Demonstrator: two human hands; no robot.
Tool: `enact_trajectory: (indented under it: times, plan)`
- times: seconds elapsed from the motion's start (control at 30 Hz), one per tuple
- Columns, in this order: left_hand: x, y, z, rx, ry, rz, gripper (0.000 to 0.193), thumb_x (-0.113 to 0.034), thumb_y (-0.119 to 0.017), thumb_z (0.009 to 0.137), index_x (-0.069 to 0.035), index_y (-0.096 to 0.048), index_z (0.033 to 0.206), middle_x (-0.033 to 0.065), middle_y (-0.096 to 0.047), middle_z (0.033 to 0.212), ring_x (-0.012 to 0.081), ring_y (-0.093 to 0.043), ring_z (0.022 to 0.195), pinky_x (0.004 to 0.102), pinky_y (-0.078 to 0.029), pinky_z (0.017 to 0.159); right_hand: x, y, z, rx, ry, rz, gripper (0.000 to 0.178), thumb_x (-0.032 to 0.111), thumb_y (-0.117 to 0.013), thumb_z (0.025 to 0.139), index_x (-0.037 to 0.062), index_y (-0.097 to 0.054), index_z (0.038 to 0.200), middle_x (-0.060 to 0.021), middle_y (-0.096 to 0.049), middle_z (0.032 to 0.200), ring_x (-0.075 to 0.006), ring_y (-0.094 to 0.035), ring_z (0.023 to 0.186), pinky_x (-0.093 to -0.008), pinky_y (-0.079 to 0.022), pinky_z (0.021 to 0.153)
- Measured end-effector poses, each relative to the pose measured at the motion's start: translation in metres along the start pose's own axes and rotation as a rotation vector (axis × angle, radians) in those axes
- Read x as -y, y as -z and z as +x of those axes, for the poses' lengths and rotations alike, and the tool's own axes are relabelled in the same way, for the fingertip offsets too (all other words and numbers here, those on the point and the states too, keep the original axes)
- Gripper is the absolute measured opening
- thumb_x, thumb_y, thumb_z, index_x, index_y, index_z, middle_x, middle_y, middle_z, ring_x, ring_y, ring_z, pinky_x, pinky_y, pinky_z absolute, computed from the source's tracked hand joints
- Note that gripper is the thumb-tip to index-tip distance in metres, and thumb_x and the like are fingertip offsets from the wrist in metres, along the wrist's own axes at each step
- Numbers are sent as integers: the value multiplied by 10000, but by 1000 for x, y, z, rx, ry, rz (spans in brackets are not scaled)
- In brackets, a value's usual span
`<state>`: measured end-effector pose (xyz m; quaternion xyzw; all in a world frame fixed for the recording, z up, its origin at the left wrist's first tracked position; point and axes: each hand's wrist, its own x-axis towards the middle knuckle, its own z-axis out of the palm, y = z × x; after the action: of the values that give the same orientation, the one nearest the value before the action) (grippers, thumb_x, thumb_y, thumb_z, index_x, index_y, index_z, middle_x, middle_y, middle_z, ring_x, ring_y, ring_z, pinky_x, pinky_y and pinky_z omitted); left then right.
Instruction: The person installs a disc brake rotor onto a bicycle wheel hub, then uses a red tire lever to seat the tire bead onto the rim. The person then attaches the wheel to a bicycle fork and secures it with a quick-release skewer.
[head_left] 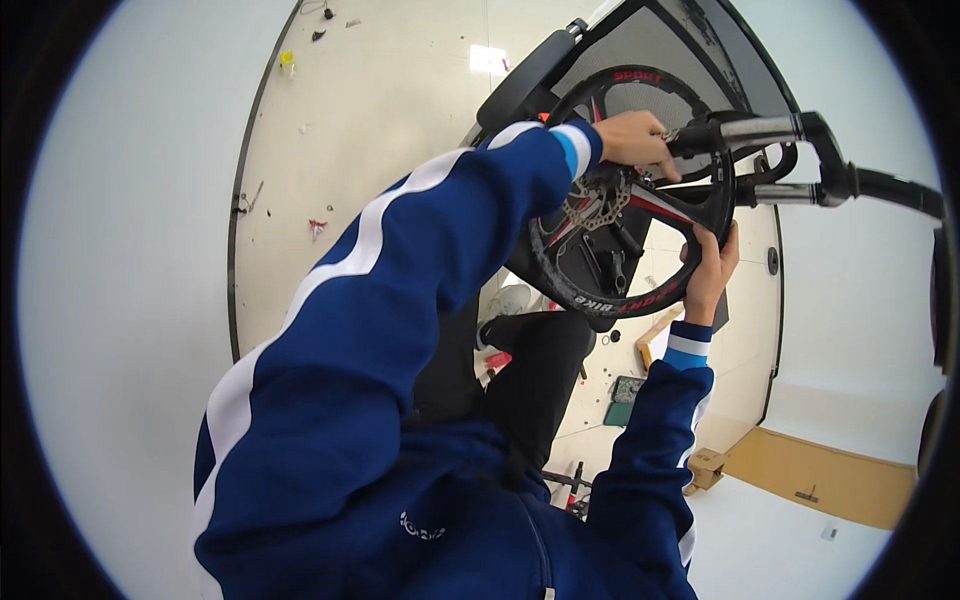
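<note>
A black bicycle wheel (655,207) with molded spokes and red accents rests over a black mesh chair. A silver brake disc (598,203) sits around its hub. The black suspension fork (762,131) with silver tubes straddles the tire from the right. At the lower end of one fork leg, beside the hub, my left hand (634,140) is closed, a finger stretched past the leg. My right hand (710,272) grips the wheel's rim at its lower right, thumb on the near side. The axle end is partly hidden behind my left hand.
The chair's armrest (530,77) rises to the left of the wheel. Dark tools (618,268) show through the spokes. A green-and-grey box (622,403), a red item (498,360) and small parts lie on the floor. A cardboard box (706,468) stands by the wall near a wooden door (815,478).
</note>
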<state>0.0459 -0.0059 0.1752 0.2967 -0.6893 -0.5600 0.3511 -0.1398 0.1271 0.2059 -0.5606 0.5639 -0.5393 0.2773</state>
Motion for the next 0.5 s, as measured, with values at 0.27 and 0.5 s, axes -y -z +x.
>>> enact_trajectory:
  times: [0.27, 0.5]
  plan:
    - [-29, 15, 24, 121, -122, -88, 205, -182, -740, 711, -32, -626, 791, 39, -622, 705, 132, -565, 637, 274, -428, 619, -2, 2, 1, 29, 2, 7, 143, 47, -566, 823, 35, -506, 952, -17, -533, 719, -87, -465, 505, -211, -379, 464]
    - [-22, -8, 32, -102, -301, 100, 596, -568, -789, 617, 8, -674, 721, 82, -621, 642, 185, -594, 566, 267, -468, 599, -8, 10, 6, 42, -24, -25, 166, 31, -548, 812, 24, -489, 966, -24, -516, 714, -94, -460, 489, -216, -383, 457]
